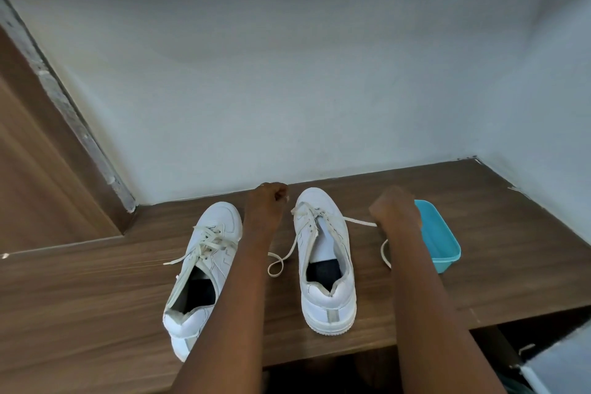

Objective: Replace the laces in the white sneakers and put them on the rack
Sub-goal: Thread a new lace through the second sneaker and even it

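Head view: white left sneaker (198,320) and right sneaker (332,301) side by side on wooden shelf (96,297), both loosely laced; right hand (395,208) grips the right sneaker's cream lace (358,221); left hand (267,201) curled, its hold indiscernible.

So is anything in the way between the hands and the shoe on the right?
Nothing visible. The left hand and right hand flank the right sneaker; its lace runs to the right hand. The blue tub sits beyond that hand.
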The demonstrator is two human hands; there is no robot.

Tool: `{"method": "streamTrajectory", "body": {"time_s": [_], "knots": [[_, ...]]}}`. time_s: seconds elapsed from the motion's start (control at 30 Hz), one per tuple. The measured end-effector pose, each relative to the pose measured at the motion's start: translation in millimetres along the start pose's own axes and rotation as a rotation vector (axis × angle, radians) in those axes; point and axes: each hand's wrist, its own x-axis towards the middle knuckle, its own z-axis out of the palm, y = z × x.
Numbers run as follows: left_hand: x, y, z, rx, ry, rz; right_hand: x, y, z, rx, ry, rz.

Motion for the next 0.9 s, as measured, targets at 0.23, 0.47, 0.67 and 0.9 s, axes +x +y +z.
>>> {"method": "streamTrajectory", "body": {"time_s": [0.23,0.47,0.67,0.9], "knots": [[-3,-14,23,-0.009,-0.359,-0.338,-11,-20,6,0.074,-0.156,-0.290],[1,-12,30,-0.411,-0.224,-0.380,-20,-29,24,0.195,-0.264,-0.393],[-6,0,32,-0.473,-0.161,-0.259,-16,-27,20,0.219,-0.206,-0.210],[-14,7,31,-0.164,0.007,-0.115,-13,-14,14,0.136,-0.070,0.076]]}}
